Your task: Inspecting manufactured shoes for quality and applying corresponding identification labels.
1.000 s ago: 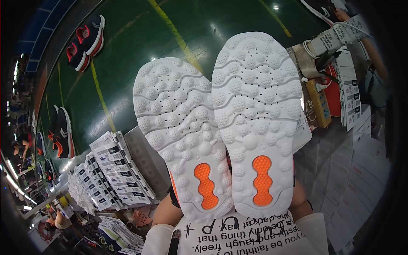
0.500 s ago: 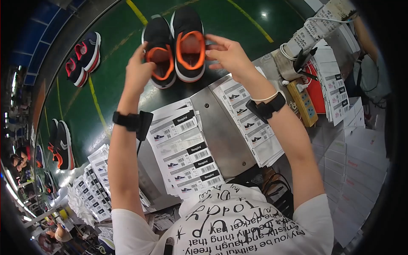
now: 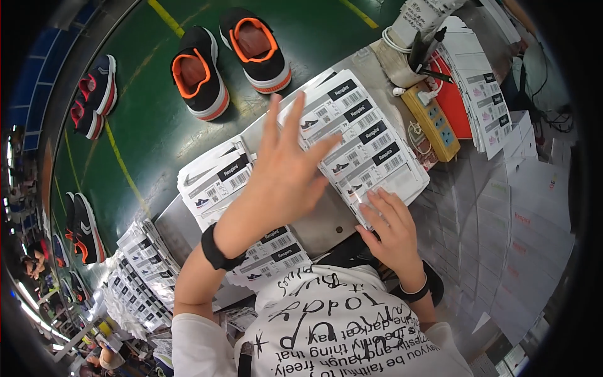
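Fingers spread, my left hand [image 3: 292, 166] is over the left edge of a stack of white shoe labels [image 3: 377, 135] printed with small shoe pictures and barcodes. My right hand [image 3: 392, 232] rests with outstretched fingers on the stack's near end. Neither hand visibly grips anything. Beyond them stand two black sneakers with orange collar linings and white-and-orange soles, the left sneaker [image 3: 212, 94] slightly apart from the right sneaker [image 3: 270, 70]. Another label stack [image 3: 217, 173] lies to the left, partly hidden by my left forearm.
The green conveyor belt [image 3: 141, 135] carries a pink-lined dark pair [image 3: 97, 94] and a grey-and-orange pair [image 3: 88, 226] at left. More labels [image 3: 147, 251] lie near left. A yellow power strip [image 3: 433, 122], a pen holder [image 3: 399, 66] and white boxes [image 3: 521, 207] stand at right.
Both hands have left the sneakers and come back to the right label stack. The sneakers now stand farther apart and at a different angle. The whole view has shifted.
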{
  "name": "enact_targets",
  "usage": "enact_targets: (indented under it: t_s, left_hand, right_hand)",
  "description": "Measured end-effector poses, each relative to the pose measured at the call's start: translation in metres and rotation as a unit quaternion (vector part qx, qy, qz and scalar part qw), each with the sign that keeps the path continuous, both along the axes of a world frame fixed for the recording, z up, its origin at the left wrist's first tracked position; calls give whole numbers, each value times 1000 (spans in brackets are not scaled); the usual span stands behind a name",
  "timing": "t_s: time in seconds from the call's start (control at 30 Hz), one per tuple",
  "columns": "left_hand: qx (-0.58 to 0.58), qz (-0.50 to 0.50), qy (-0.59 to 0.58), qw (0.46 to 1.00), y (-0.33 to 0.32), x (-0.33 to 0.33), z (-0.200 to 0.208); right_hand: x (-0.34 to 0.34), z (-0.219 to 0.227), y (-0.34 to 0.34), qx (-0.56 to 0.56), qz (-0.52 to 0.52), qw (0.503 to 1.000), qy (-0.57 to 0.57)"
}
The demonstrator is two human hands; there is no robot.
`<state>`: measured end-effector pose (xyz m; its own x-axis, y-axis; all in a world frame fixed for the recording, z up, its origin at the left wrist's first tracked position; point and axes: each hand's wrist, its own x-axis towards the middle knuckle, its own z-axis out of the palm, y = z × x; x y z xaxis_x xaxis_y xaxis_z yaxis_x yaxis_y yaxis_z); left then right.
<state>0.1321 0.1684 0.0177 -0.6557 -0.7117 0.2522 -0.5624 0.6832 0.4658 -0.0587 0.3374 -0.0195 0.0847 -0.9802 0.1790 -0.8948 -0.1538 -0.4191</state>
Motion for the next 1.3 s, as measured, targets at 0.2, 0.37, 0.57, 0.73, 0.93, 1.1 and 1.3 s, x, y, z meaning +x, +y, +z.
enact_targets:
  t_s: [0.2,0.37,0.57,0.73,0.93,1.1,1.3]
  left_hand:
    - [69,-201,-16,977,20,-29,-28]
    - [419,53,26,906,-4,-34,-27]
    - [500,121,351,783,-12,-28,-58]
    - [490,81,294,817,-12,-23,-56]
    - [493,53,268,826,-6,-18,-63]
    - [451,32,254,855,-2,-19,-53]
    - [379,-13,228,897,2,-20,-60]
  right_hand:
    - [-13,21,-12,-82,-4,995,-61]
    - [-28,44,-17,-271,-123,953,-61]
    - [-14,18,-2,-28,-73,993,-91]
    - [-18,-14,6,-17,-3,1000,-6]
    - [-11,11,-10,39,-37,998,-12]
    - [-10,5,0,76,-12,997,0]
    - [-11,7,-3,60,2,998,13]
